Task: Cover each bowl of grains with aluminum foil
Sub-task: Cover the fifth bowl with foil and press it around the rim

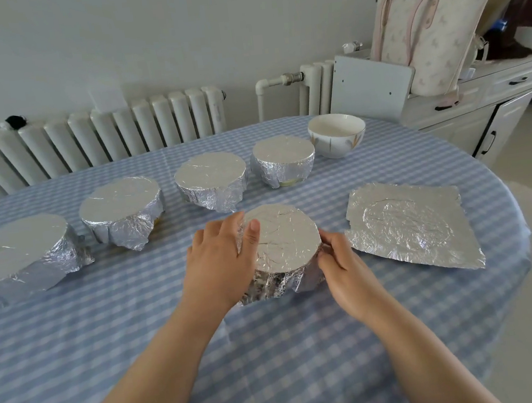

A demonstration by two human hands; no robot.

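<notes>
Done: four foil-wrapped bowls (210, 177), row 9 to 12 o'clock
In hand: fifth bowl (282, 248), centre; left hand (221, 260) cups side, right hand (338, 259) pinches rim foil
Left: open bowl (336, 134) 1 o'clock; spare foil sheet (413, 226) 3 o'clock

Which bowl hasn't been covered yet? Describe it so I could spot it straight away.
Start at the table's blue checked tablecloth and follow the back row of foil-wrapped bowls to its right end. Just past the last one, nearest the white cabinet, stands the white ceramic bowl. It alone has no foil: its open rim and pale inside show.
</notes>
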